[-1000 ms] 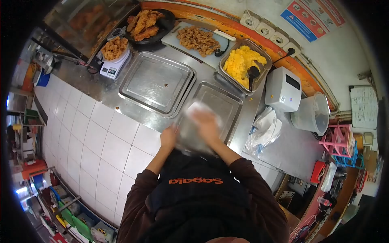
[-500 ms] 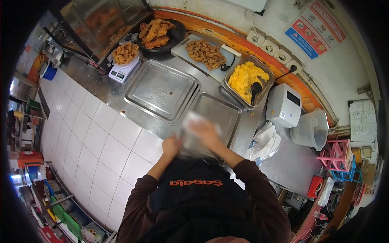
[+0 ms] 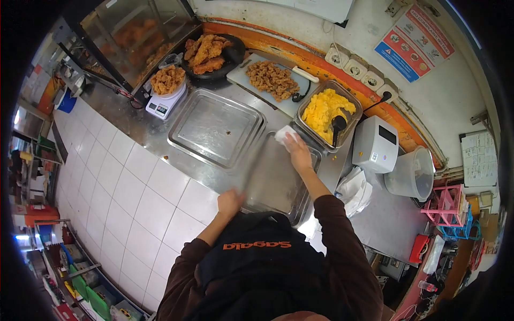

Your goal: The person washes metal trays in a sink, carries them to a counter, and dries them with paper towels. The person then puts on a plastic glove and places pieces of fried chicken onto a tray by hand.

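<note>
A: What is being handled?
B: A shallow metal tray (image 3: 274,176), on the worktop (image 3: 118,104) directly in front of the person, and a folded white wad (image 3: 285,135), cloth or paper.

A: What are the hands doing?
B: The right hand (image 3: 300,153) holds the wad between bent fingers, at the tray's far edge; I can't tell whether the wad touches the metal. The left hand (image 3: 231,203) is curled and blurred at the tray's near left corner. Whether it grips the rim I can't tell.

A: What lies just around the tray?
B: On its left, another metal tray (image 3: 209,128) with a small brown crumb. Beyond the right hand, a rectangular container (image 3: 355,101) of yellow food (image 3: 324,109), with a black spoon (image 3: 338,124) in it. To the right, crumpled white plastic (image 3: 354,193).

A: And farther out?
B: A pale cutting board (image 3: 239,76) carries chopped fried pieces (image 3: 272,80) and a white-handled knife (image 3: 305,74). Left of that, larger fried pieces (image 3: 206,52) lie on a round black dish (image 3: 234,52); nearer the person, a white scale (image 3: 160,107) bears a heap of fried food (image 3: 167,79). At far right stand a white appliance (image 3: 376,144) and a clear bucket (image 3: 409,174).
</note>
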